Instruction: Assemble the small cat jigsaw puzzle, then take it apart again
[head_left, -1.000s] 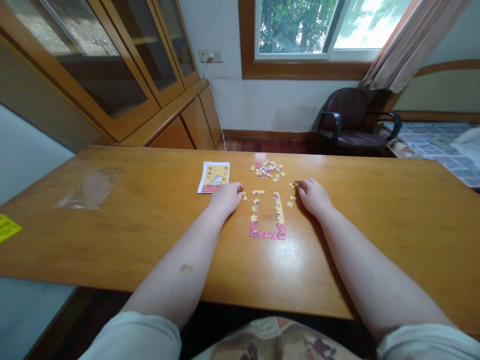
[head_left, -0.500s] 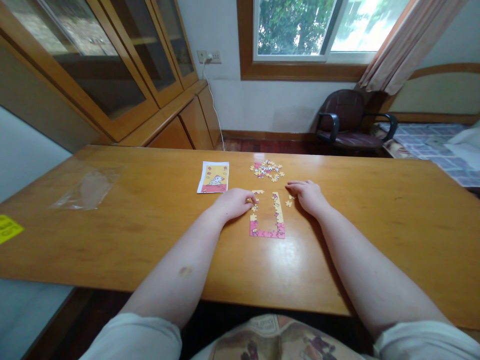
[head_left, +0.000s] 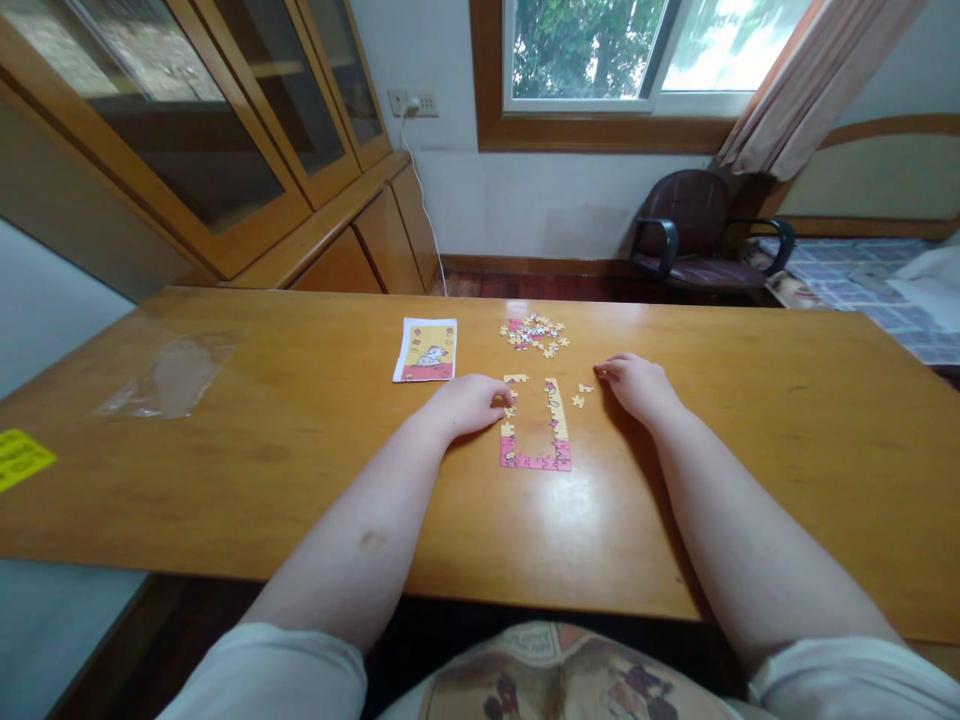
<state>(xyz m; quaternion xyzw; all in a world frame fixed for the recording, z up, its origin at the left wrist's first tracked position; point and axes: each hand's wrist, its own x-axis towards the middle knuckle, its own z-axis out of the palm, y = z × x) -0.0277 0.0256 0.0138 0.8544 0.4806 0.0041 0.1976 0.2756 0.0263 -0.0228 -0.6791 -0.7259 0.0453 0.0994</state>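
Observation:
A partly joined jigsaw puzzle frame [head_left: 535, 462] lies on the table, pink along its near edge and yellow up the sides. At its upper left side, my left hand [head_left: 471, 402] has its fingers and thumb closed on a jigsaw piece [head_left: 511, 398], partly hidden by the fingertips. My right hand [head_left: 639, 386] rests right of the puzzle, its fingers drawn together; anything between the fingertips is too small to make out. Two loose yellow pieces [head_left: 577, 402] lie between that hand and the frame.
Beyond the frame is a pile of loose jigsaw pieces [head_left: 534, 334]. A picture card [head_left: 426, 350] with a white animal lies behind my left hand. A clear plastic bag [head_left: 176, 378] and a yellow label [head_left: 22, 458] are on the left of the wooden table [head_left: 337, 340].
My right hand has shifted right, away from the loose yellow pieces, and its fingers have drawn in. My left hand stays at the puzzle's left side. The view has tipped slightly.

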